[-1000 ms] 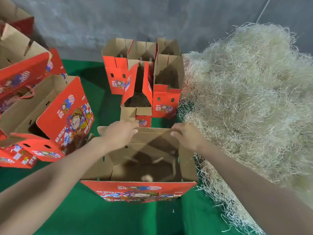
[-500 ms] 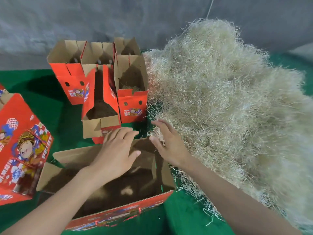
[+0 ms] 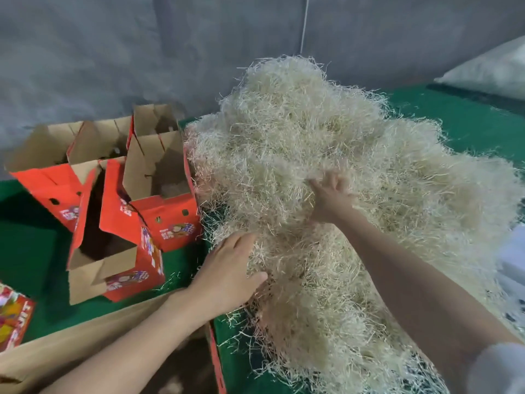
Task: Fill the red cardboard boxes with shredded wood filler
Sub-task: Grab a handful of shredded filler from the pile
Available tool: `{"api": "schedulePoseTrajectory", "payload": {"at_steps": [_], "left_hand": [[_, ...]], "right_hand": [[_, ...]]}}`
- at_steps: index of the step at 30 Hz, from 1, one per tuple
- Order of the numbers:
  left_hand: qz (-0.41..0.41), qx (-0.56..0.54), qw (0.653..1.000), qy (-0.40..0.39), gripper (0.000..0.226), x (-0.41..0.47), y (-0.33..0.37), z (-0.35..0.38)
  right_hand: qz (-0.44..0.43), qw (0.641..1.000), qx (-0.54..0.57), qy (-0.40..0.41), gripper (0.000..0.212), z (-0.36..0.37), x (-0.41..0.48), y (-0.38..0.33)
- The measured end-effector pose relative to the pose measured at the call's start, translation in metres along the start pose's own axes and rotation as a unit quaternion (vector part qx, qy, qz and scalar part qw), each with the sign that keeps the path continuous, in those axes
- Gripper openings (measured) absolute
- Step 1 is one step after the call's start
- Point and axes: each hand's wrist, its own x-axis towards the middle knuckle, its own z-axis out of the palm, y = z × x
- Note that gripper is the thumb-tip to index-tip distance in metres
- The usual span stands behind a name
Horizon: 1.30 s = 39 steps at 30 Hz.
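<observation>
A tall, tangled pile of pale shredded wood filler [image 3: 326, 143] is heaped on the green counter [image 3: 37, 251], with thin curly strands straggling out at its margins. The left hand [image 3: 227, 274] is laid flat against the pile's near side, fingers straight and nothing held. The right hand [image 3: 331, 197] is pushed into the pile higher up; its fingertips are buried in strands, so a grip cannot be judged. Left of the pile, red cardboard boxes [image 3: 167, 217] with plain brown insides are stood open, their contents lost in shadow. A nearer box [image 3: 85, 345] is cut off by the bottom edge.
</observation>
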Motion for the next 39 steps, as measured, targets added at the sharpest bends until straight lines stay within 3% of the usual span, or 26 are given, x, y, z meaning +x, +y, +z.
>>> {"api": "schedulePoseTrajectory", "payload": {"at_steps": [2,4,6,8,10,12,14,16,17,19,21,23,24,25,27,28,30,31,33,36,38,39], "left_hand": [[-0.026,-0.070,0.997,0.011,0.088,0.013,0.008,-0.006],[-0.069,-0.189,0.979,0.024,0.104,0.026,0.013,-0.017],[-0.107,-0.351,0.929,0.038,0.124,0.042,0.017,-0.030],[-0.139,-0.509,0.849,0.024,0.136,0.060,0.022,-0.036],[-0.203,-0.597,0.775,-0.028,0.133,0.076,0.027,-0.032],[-0.271,-0.605,0.744,-0.086,0.120,0.083,0.032,-0.020],[-0.304,-0.625,0.709,-0.116,0.096,0.085,0.030,-0.011],[-0.304,-0.620,0.718,-0.086,0.055,0.082,0.020,-0.007],[-0.313,-0.597,0.737,-0.054,0.049,0.080,0.015,-0.009],[-0.330,-0.531,0.780,-0.006,0.085,0.076,-0.001,-0.016],[-0.306,-0.488,0.817,0.011,0.124,0.070,-0.013,-0.023],[-0.292,-0.458,0.839,0.026,0.136,0.069,-0.023,-0.029],[-0.282,-0.466,0.838,0.030,0.132,0.070,-0.024,-0.034],[-0.273,-0.480,0.833,0.036,0.120,0.069,-0.022,-0.039],[-0.263,-0.507,0.820,0.044,0.096,0.068,-0.016,-0.043],[-0.270,-0.523,0.807,0.055,0.088,0.069,-0.016,-0.041],[-0.276,-0.566,0.774,0.070,0.046,0.068,-0.018,-0.034],[-0.276,-0.593,0.754,0.055,0.025,0.066,-0.017,-0.031],[-0.277,-0.614,0.738,0.030,0.029,0.060,-0.023,-0.022],[-0.306,-0.598,0.737,0.066,0.026,0.056,-0.033,-0.014],[-0.339,-0.586,0.729,0.101,0.023,0.054,-0.036,-0.015],[-0.346,-0.584,0.726,0.111,0.021,0.054,-0.038,-0.017]], "right_hand": [[0.016,0.995,0.092,0.042,0.062,-0.006,0.004,0.000],[-0.014,0.973,0.154,0.174,0.041,-0.012,-0.007,-0.005],[-0.106,0.931,0.161,0.311,0.038,-0.015,-0.031,-0.013],[-0.189,0.903,0.169,0.348,0.039,-0.010,-0.063,-0.024],[-0.235,0.916,0.182,0.268,0.049,-0.003,-0.088,-0.033],[-0.279,0.930,0.209,0.114,0.066,0.004,-0.103,-0.037],[-0.338,0.911,0.235,-0.007,0.067,0.001,-0.107,-0.031],[-0.381,0.886,0.256,-0.062,0.069,-0.011,-0.103,-0.012],[-0.379,0.881,0.274,-0.068,0.070,-0.021,-0.096,0.000],[-0.325,0.892,0.313,-0.006,0.071,-0.039,-0.075,0.022],[-0.250,0.935,0.234,0.093,0.091,-0.051,-0.048,0.035],[-0.173,0.979,0.096,0.040,0.116,-0.049,-0.025,0.035],[-0.157,0.986,0.064,-0.006,0.116,-0.043,-0.019,0.031],[-0.158,0.983,0.078,-0.047,0.101,-0.036,-0.016,0.024],[-0.172,0.951,0.246,-0.080,0.037,-0.021,-0.026,0.003],[-0.162,0.921,0.345,-0.080,0.014,-0.016,-0.035,-0.010],[-0.148,0.881,0.447,-0.052,0.017,-0.008,-0.058,-0.039],[-0.165,0.887,0.431,-0.036,0.016,-0.002,-0.069,-0.053],[-0.248,0.901,0.354,-0.027,0.020,0.004,-0.092,-0.075],[-0.391,0.876,0.249,-0.133,0.010,-0.002,-0.108,-0.079],[-0.401,0.868,0.246,-0.157,0.009,-0.013,-0.096,-0.068],[-0.363,0.875,0.291,-0.133,0.009,-0.020,-0.085,-0.063]]}}
